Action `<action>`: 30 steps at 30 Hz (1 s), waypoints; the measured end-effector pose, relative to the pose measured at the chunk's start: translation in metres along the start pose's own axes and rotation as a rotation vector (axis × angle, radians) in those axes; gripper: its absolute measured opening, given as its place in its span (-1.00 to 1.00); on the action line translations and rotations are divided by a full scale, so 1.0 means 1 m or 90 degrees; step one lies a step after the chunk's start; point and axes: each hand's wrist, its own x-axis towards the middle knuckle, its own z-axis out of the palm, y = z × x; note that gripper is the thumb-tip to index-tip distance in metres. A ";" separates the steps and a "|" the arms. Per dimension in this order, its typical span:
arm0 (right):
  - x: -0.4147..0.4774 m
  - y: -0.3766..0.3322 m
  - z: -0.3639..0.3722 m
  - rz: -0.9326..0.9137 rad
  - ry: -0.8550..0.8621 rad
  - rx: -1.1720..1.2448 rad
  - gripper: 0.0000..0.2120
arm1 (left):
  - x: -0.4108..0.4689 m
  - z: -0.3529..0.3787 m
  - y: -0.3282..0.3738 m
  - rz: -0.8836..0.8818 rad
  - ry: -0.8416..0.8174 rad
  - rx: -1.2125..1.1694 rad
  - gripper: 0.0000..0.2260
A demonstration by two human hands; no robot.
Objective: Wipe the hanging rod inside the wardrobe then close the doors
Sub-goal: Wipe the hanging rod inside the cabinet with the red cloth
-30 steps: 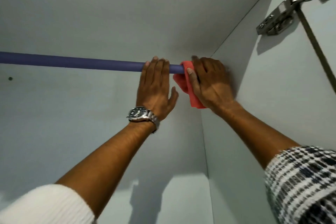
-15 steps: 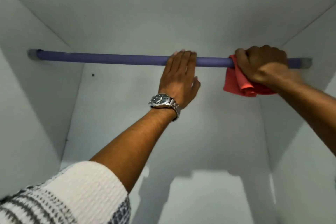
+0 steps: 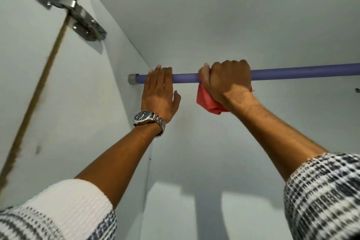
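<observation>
A purple hanging rod (image 3: 292,73) runs across the white wardrobe interior, ending in a grey socket (image 3: 132,79) on the left wall. My left hand (image 3: 158,91), wearing a metal watch, rests flat over the rod near that left end, fingers draped across it. My right hand (image 3: 228,82) is closed around the rod a little to the right, gripping a red cloth (image 3: 206,101) that wraps the rod and hangs below the fist. A short bare stretch of rod shows between the two hands.
The white left side wall (image 3: 87,113) and an open door (image 3: 21,54) with a metal hinge (image 3: 78,15) are at the left. The wardrobe ceiling (image 3: 233,15) is close above the rod. The back wall (image 3: 214,161) lies behind it.
Both hands have slid left along the rod, from its right end to its left end, the cloth moving with my right hand. My view has swung left, showing the left hinge.
</observation>
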 end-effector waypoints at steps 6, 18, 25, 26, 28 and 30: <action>0.018 -0.075 0.008 0.004 0.059 0.065 -0.46 | -0.005 -0.004 -0.050 -0.051 -0.037 0.046 -0.42; -0.009 -0.090 0.058 -0.195 0.310 -0.188 -0.41 | -0.017 -0.005 -0.056 -0.019 -0.055 0.075 -0.34; -0.039 0.010 0.051 -0.150 0.280 -0.272 -0.41 | -0.009 -0.006 0.019 0.073 -0.053 0.026 -0.35; -0.045 0.030 0.048 -0.141 0.276 -0.280 -0.41 | -0.007 -0.004 0.039 0.081 -0.055 0.011 -0.35; -0.055 0.068 0.041 -0.121 0.258 -0.288 -0.42 | -0.003 -0.001 0.080 0.082 -0.052 -0.022 -0.34; -0.063 0.102 0.035 -0.097 0.248 -0.284 -0.45 | 0.000 0.001 0.119 0.080 -0.039 -0.050 -0.33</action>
